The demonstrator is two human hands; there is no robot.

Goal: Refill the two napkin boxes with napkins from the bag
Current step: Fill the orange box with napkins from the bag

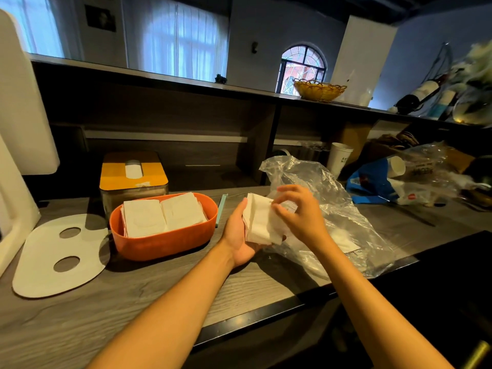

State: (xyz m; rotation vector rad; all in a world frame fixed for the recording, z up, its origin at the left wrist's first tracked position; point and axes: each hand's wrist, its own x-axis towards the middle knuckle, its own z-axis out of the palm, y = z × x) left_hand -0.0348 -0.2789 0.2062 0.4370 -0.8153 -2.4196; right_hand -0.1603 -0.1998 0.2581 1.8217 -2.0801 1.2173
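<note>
Head view shows us our two bare arms reaching over a grey wooden counter (pixel 80 323). Our left hand (pixel 239 235) lies palm up with its fingers curled round a stack of white napkins (pixel 262 222), gripping it from below. Our right hand (pixel 298 209) hovers over the top of that stack with its fingers bent, the fingertips touching or pinching the upper napkin; we cannot tell which.

Just behind and to the right of the stack lies a crumpled clear plastic bag (pixel 327 193), open toward us, with what looks like more white paper inside near its lower part.

Left of our hands sits an orange oval box (pixel 165 241), lid off, holding two piles of napkins side by side that fill it up to the rim. Its flat white lid (pixel 40 267) with two round holes lies on the counter further left. Behind the orange box stands a second box with a yellow lid (pixel 133 169), closed, a napkin showing in its slot. A pale green stick (pixel 221 209) lies between the orange box and our left hand.
</note>
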